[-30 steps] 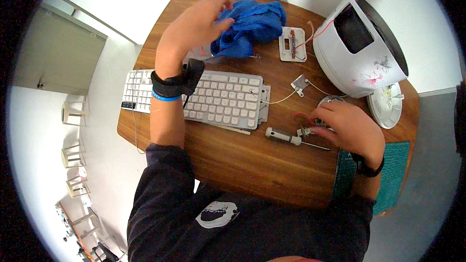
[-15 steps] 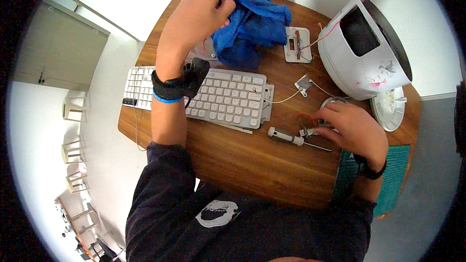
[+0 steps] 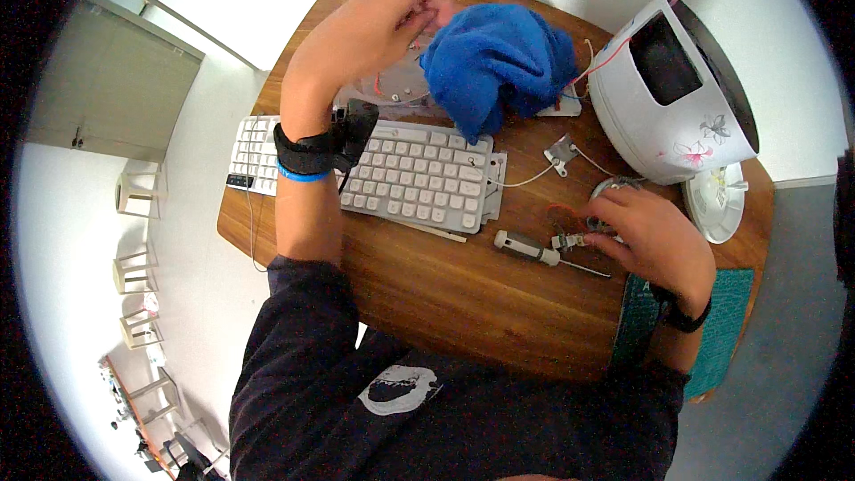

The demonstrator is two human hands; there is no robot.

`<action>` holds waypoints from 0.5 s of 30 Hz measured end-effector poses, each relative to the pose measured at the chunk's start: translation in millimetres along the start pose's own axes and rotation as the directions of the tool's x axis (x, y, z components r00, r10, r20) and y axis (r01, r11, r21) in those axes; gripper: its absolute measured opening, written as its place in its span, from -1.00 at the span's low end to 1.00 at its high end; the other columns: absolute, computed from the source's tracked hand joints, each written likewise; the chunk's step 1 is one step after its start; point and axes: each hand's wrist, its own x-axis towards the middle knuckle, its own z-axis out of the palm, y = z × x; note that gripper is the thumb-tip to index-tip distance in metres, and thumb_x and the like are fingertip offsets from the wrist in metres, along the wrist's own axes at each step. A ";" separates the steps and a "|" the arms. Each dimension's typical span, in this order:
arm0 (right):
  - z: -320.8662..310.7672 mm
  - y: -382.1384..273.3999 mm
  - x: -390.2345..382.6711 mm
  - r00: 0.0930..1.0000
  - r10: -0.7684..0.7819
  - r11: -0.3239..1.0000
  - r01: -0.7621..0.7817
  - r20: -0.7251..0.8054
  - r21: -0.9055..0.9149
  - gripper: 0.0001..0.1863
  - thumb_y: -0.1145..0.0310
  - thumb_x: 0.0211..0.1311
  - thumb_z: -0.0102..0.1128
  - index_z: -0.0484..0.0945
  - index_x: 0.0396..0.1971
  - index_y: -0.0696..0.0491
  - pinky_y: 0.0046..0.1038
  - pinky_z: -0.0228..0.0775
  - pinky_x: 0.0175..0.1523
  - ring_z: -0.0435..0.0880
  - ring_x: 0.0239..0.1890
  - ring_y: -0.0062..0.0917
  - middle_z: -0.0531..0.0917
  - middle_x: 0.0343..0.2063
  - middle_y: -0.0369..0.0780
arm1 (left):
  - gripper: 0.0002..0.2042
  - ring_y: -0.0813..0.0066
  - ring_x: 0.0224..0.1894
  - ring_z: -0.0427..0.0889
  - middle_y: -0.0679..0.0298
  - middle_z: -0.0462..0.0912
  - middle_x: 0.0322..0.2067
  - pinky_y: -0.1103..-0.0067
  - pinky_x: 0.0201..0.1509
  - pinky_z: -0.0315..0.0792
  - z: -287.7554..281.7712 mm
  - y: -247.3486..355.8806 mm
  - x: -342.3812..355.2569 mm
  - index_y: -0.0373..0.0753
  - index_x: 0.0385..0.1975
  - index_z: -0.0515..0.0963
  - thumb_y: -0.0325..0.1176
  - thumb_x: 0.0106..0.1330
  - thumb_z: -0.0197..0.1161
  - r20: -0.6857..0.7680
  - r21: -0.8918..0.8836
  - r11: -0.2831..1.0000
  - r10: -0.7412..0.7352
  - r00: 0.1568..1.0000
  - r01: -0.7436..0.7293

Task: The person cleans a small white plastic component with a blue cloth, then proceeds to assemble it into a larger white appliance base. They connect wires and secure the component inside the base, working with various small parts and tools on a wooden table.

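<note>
Lifting crumpled blue terry cloth [image 3: 499, 67] off a clear plastic part [image 3: 396, 89]: left hand [image 3: 392, 22] pinched shut on it; right hand [image 3: 646, 236] curled, steadying small metal pieces [image 3: 570, 239] on wooden counter [image 3: 463, 303]

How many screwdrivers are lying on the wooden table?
1. The screwdriver lies on the table in front of the keyboard, beside the right hand. Others may be hidden under the blue cloth.

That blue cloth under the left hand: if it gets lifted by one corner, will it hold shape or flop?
The blue cloth lies bunched in soft folds, so it will probably droop and unfold when lifted. It looks thick and fuzzy, so likely light and easy to pinch, not slippery. The left hand grips its edge near thin wires, which it might drag.
</note>
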 end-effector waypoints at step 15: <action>2.8 1.6 -0.8 1.000 -0.006 1.000 0.006 -0.016 0.011 -0.70 0.23 0.36 0.41 0.61 -0.06 0.08 -0.02 0.60 0.06 0.71 -0.03 0.02 0.70 -0.14 -0.02 | -0.40 0.00 0.17 0.74 0.05 0.76 0.12 0.23 0.15 0.66 46.9 -100.7 -42.8 -0.15 0.23 0.67 -0.60 0.08 0.49 0.392 0.363 0.822 -0.562 0.729 0.438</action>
